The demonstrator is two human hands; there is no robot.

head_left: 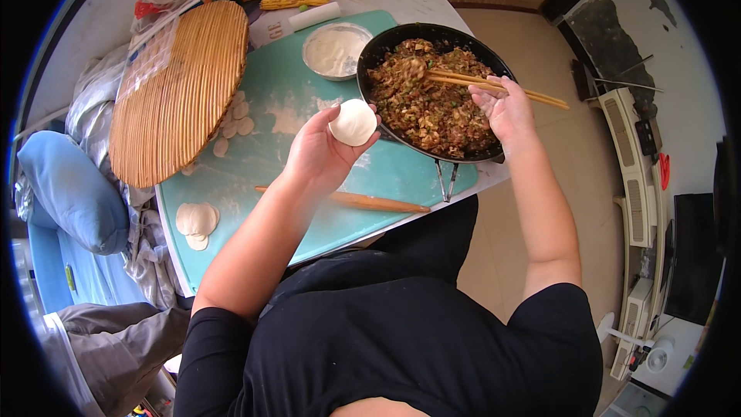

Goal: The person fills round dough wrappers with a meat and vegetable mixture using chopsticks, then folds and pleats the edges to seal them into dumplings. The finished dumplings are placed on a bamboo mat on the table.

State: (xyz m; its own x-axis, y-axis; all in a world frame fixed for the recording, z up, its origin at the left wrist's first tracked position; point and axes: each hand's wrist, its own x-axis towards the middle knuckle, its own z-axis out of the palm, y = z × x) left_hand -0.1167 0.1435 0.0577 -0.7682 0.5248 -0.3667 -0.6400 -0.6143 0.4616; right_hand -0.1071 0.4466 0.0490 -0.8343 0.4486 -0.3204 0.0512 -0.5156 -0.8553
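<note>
A round white dough wrapper (pixel 353 123) lies across the palm and fingers of my left hand (pixel 318 156), held up over the teal mat (pixel 255 220). My right hand (pixel 502 108) grips a pair of wooden chopsticks (pixel 540 97), their tips in the chopped filling (pixel 432 100) inside a black pan (pixel 394 37). Behind my left forearm, a wooden rolling pin (pixel 378 202) rests on the mat, partly hidden. A stack of dough wrappers (pixel 197 221) sits near the mat's left edge.
A metal bowl of flour (pixel 336 49) stands left of the pan. The round slatted tray (pixel 185 96) overlaps the mat's left side, with small dough pieces (pixel 241 116) beside it. A blue cushion-like bundle (pixel 73 189) is at far left. The pan's handle (pixel 445 179) points toward me.
</note>
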